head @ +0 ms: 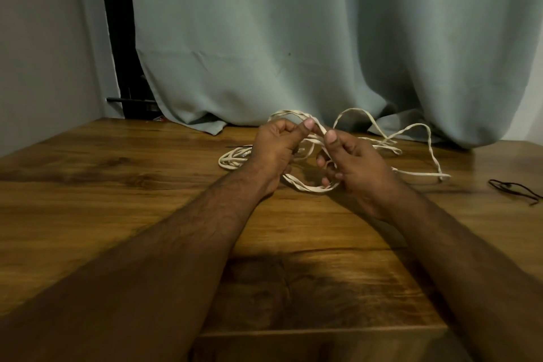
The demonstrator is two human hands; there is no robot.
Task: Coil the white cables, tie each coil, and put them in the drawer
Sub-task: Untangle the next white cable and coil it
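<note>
Two hands raised over the middle of the wooden tabletop (117,185), both closed on one white cable (311,186); left hand (274,150) curled round several loops of it, thumb pressed against the strands at the top; right hand (349,159) pinching the same strands just beside the left thumb, lower fingers hooked through the loop hanging below; loose length of that cable trailing right in open bends toward the far right part of the tabletop, its end lying flat near the right edge; second white cable (233,157) already wound into a coil, resting on the wood just left of the left hand, partly hidden behind it; thin black tie (514,188) lying at the right edge, well apart from the hands; grey curtain (293,38) hanging along the far edge, its hem resting on the wood
</note>
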